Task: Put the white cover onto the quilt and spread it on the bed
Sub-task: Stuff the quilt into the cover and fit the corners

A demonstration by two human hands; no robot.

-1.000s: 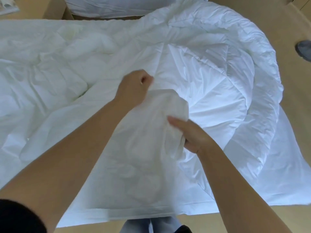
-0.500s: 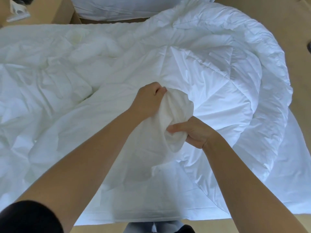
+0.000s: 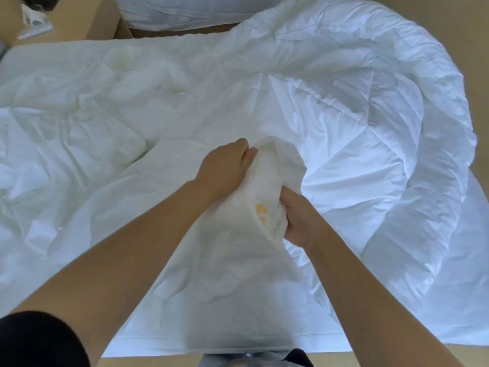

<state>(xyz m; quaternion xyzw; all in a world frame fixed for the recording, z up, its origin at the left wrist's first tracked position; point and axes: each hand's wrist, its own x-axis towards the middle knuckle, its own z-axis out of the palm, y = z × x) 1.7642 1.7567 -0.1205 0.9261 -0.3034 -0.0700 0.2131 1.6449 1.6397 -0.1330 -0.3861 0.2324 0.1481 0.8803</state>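
A thick white quilt [image 3: 357,123] lies bunched in folds over the right half of the bed. The thin white cover [image 3: 232,274] is spread over the near middle and crumpled at the left. A bunched-up part of the cover [image 3: 277,165] is lifted between my hands. My left hand [image 3: 225,168] grips its left side with curled fingers. My right hand [image 3: 299,218] clutches its right side from below. A small yellow patch [image 3: 260,209] shows through the fabric there.
A white pillow [image 3: 190,11] lies at the head of the bed. A cardboard box [image 3: 66,19] with a white item on it stands at the top left. Tan floor runs along the right side and the near edge.
Both hands have gathered more of the cover into a tighter bunch and drawn it closer together. The view shifted slightly down and right.
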